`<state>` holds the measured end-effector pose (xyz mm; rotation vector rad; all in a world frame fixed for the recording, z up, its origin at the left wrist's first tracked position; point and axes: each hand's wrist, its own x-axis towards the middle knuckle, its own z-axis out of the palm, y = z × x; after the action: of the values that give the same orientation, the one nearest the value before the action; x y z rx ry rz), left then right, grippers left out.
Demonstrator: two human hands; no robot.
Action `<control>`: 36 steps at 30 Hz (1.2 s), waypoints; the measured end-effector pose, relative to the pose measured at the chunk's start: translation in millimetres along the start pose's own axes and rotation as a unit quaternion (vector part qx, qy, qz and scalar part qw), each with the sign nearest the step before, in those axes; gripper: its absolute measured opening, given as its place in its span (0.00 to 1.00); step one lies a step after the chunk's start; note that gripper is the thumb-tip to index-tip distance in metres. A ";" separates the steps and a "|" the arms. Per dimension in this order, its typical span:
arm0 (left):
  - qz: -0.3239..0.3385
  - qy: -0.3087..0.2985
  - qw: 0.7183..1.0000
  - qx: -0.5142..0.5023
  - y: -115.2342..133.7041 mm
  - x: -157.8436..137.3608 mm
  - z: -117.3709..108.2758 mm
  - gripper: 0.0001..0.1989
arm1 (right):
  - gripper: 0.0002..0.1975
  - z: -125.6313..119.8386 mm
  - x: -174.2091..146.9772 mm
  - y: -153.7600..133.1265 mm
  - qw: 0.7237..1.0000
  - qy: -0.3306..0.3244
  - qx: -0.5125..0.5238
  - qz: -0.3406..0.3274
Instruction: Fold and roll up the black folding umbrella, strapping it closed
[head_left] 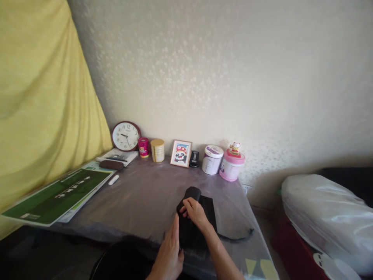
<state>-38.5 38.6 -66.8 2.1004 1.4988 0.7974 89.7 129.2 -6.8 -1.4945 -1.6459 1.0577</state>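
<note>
A dark, folded black fabric bundle point(192, 192) lies at the front of the table, upper end rounded. Beneath it and to its right shows a flat black piece point(210, 210), and a thin dark cord point(237, 238) runs off to the right. My right hand point(194, 212) rests on top of the bundle, its fingers curled onto the fabric. Along the bundle's left side my left hand point(171, 247) is held edge-up, fingers straight and touching it. What lies under both hands is hidden, and the exact kind of black item cannot be made out.
Along the wall stand a clock point(126, 136), a pink tin point(143, 147), a yellow-lidded can point(157, 151), a panda picture frame point(181, 153), and two tubs point(212, 160). A green board point(61, 194) overhangs the table's left edge. Right of the table sits a plastic-covered pile point(326, 214).
</note>
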 end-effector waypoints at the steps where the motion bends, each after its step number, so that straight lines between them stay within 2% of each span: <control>1: 0.000 -0.001 1.000 -0.012 2.0 -0.2 -4.8 0.45 | 0.12 0.0 -1.3 -2.6 1.000 0.000 -0.008 -0.006; 4: 0.000 -0.030 0.999 -0.017 7.8 -0.7 -16.7 0.44 | 0.11 1.3 -3.5 -7.6 0.999 0.004 -0.041 -0.027; 7: -0.026 -0.063 0.997 0.038 9.3 -2.6 -21.0 0.39 | 0.12 3.5 -4.4 -8.6 0.997 -0.001 -0.062 -0.042; 9: -0.037 -0.064 0.994 0.076 7.8 -4.4 -21.3 0.35 | 0.12 4.5 -5.1 -8.3 0.996 -0.005 -0.071 -0.045; 12: -0.015 -0.023 0.993 0.111 4.9 -4.8 -22.4 0.28 | 0.12 4.5 -6.2 -7.9 0.996 -0.014 -0.078 -0.050; 16: 0.038 0.081 0.984 0.155 5.4 3.8 -22.1 0.20 | 0.13 3.0 -6.7 -7.6 0.995 -0.016 -0.082 -0.061; 18: 0.064 0.105 0.978 0.171 6.7 9.1 -18.2 0.21 | 0.13 2.4 -6.9 -7.3 0.995 -0.015 -0.080 -0.062; 20: 0.076 0.113 0.972 0.190 7.1 11.9 -12.0 0.26 | 0.13 2.3 -8.1 -7.1 0.995 -0.013 -0.073 -0.062; 22: 0.074 0.113 0.969 0.209 6.0 11.4 -5.5 0.31 | 0.13 2.8 -11.0 -7.6 0.996 -0.009 -0.063 -0.062; 24: 0.068 0.108 0.967 0.219 4.1 8.8 -0.4 0.32 | 0.14 3.9 -15.5 -8.5 0.995 0.005 -0.068 -0.075; 28: 0.056 0.088 0.970 0.220 0.7 3.9 5.8 0.30 | 0.13 5.0 -23.1 -7.7 0.978 0.055 -0.140 -0.144; 32: 0.035 0.064 0.978 0.194 -1.0 2.5 12.1 0.30 | 0.12 1.3 -18.3 0.2 0.954 0.066 -0.198 -0.216; 36: 0.008 0.034 0.987 0.157 -1.6 2.7 16.2 0.31 | 0.12 -3.3 -1.9 10.0 0.943 0.061 -0.232 -0.230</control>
<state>-28.0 41.4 -79.2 2.3327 1.7413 0.6817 97.3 127.9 -14.1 -1.3089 -2.1097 0.3281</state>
